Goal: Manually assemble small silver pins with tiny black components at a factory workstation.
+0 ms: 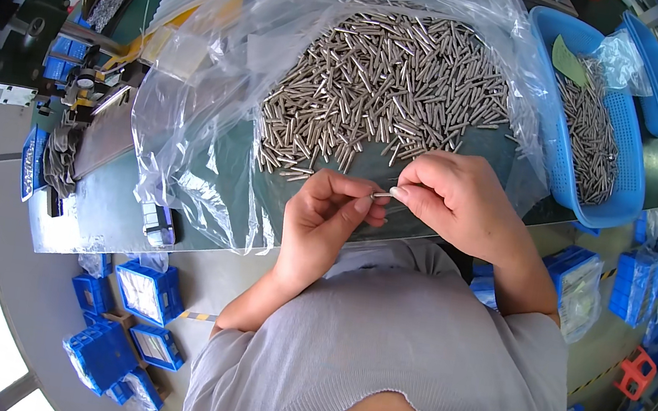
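A small metal pin [382, 194] is pinched between my two hands, just above the near edge of the table. My left hand [326, 213] closes thumb and fingers round its left end. On its right end, my right hand [455, 202] grips with thumb and forefinger. Just beyond my hands lies a wide heap of similar slim metal pins [389, 79], spread on a clear plastic sheet [200, 162]. The fingers hide most of the held pin, so its exact shape cannot be made out.
A blue basket [634, 177] with more metal pins, a green slip and a plastic bag stands right of the heap. The green table [106, 208] carries a small dark device [159, 225] at its near left. Blue crates [147, 291] and a red stool [637, 372] are on the floor.
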`<state>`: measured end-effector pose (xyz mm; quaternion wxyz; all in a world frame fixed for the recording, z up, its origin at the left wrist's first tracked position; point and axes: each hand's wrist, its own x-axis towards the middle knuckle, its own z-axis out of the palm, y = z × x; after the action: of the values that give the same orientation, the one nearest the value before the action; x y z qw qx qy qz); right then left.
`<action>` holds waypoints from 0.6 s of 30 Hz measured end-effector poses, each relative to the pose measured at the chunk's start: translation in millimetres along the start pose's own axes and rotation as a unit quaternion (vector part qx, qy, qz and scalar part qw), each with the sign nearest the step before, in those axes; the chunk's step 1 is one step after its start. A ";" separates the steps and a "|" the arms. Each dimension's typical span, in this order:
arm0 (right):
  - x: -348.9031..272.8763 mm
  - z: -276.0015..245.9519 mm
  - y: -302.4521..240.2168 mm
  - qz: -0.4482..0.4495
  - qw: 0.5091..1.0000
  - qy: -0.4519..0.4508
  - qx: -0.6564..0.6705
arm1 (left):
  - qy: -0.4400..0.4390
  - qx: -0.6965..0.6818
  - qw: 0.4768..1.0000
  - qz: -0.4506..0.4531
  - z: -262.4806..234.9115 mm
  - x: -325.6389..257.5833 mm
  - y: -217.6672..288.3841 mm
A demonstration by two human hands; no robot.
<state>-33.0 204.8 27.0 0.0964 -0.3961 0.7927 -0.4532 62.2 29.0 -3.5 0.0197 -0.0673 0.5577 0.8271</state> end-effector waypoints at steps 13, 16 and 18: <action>-2.8 15.4 11.4 0.097 0.965 -0.008 0.243 | 0.006 0.027 1.000 -0.007 14.4 7.3 0.3; -5.4 17.2 14.8 0.123 0.943 0.027 0.309 | 0.023 0.024 0.999 -0.010 19.6 12.1 1.5; -6.6 13.0 16.2 0.109 0.944 0.058 0.305 | 0.018 0.015 1.000 -0.008 20.9 14.6 1.5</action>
<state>-30.7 205.6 5.4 0.2156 -0.2321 0.6588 -0.6823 45.8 47.1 3.7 0.0176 -0.0864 0.5695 0.8173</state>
